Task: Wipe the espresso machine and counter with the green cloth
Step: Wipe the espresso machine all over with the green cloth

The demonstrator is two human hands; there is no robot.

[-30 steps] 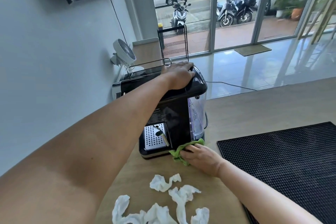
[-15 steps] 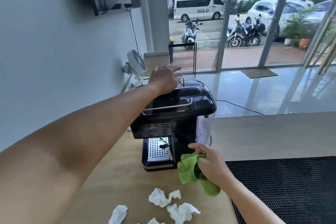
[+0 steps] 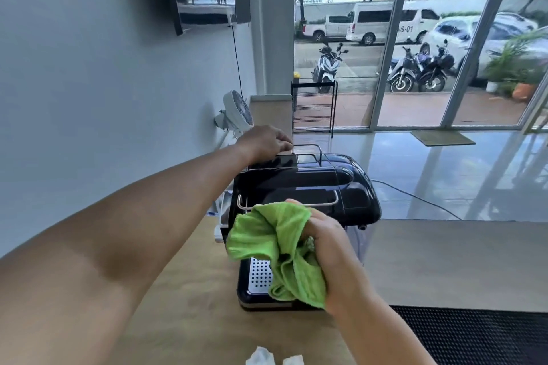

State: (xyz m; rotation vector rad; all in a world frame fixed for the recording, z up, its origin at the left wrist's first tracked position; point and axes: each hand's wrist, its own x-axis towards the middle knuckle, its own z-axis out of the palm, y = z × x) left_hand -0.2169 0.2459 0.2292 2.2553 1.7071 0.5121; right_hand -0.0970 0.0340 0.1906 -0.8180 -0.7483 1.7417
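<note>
At frame centre the right hand [image 3: 329, 255] clutches a bunched green cloth [image 3: 277, 249] before the glossy black espresso machine [image 3: 311, 187]; the left hand [image 3: 262, 142], fingers curled, rests on its rear top

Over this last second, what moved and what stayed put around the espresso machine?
The right hand lifted the green cloth off the counter at the machine's base and now holds it bunched in front of the espresso machine. The left hand slid from the top front to the rear rail. Machine and crumpled tissues stayed.
</note>
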